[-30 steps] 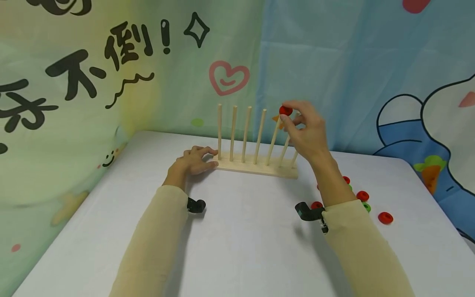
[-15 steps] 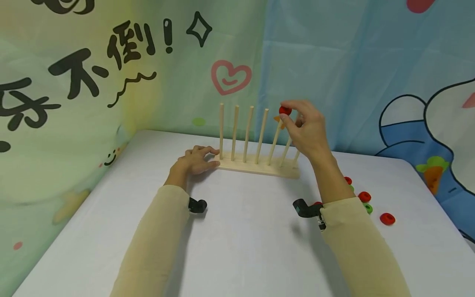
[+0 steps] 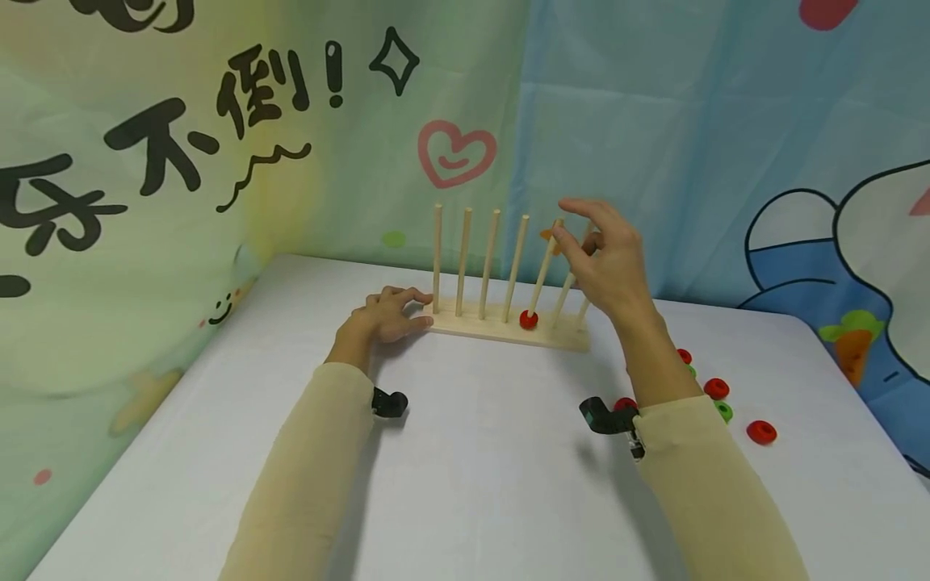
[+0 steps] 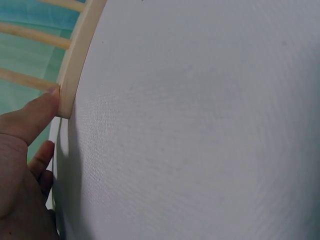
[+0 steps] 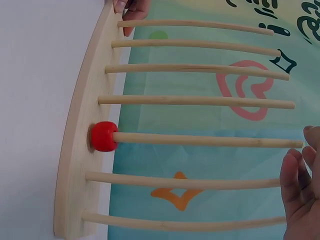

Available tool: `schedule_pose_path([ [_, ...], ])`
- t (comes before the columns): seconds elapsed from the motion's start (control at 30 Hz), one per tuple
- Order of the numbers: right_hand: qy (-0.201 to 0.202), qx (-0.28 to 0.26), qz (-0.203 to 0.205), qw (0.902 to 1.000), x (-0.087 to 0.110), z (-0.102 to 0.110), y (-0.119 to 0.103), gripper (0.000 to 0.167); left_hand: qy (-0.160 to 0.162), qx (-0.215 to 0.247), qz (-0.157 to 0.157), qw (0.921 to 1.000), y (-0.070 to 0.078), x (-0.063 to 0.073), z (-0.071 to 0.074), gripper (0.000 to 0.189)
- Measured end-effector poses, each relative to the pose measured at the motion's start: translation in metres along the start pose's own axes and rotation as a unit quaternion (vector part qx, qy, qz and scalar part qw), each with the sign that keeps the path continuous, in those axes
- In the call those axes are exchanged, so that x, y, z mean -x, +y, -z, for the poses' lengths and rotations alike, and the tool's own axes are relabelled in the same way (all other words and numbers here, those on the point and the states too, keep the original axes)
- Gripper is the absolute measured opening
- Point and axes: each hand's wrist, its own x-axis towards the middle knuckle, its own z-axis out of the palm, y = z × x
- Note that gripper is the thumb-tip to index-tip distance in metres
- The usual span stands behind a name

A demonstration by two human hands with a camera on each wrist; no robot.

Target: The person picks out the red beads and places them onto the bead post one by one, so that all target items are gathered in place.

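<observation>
A pale wooden peg stand with a row of several upright rods stands towards the back of the white table. My left hand grips the stand's left end, thumb at the front and fingers behind; the left wrist view shows the thumb against the base. One red bead sits at the bottom of the fifth rod from the left, around it. By the top of that rod is my right hand, thumb and forefinger parted with nothing between them. It partly covers the rods on the right.
Loose red beads and green beads lie on the table at the right, some partly hidden by my right forearm. A printed cloth backdrop hangs behind the table. Each wrist carries a small black camera.
The red bead has left my right fingertips and dropped down the fifth rod to the base. My right thumb and forefinger have parted. The left hand stays at the stand's end.
</observation>
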Motion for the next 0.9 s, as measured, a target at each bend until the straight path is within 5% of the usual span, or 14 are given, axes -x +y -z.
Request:
schedule_pose_path([
  [0.33,0.012,-0.049,0.044,0.9978,0.010,0.015,-0.033,0.035,0.000,-0.001,-0.002,1.0000,0.000,0.001,0.000,0.054],
  [0.9,0.015,-0.047,0.064,0.9967,0.036,0.042,-0.027,0.034,0.003,-0.016,-0.001,0.9999,0.001,0.001,-0.002,0.055],
])
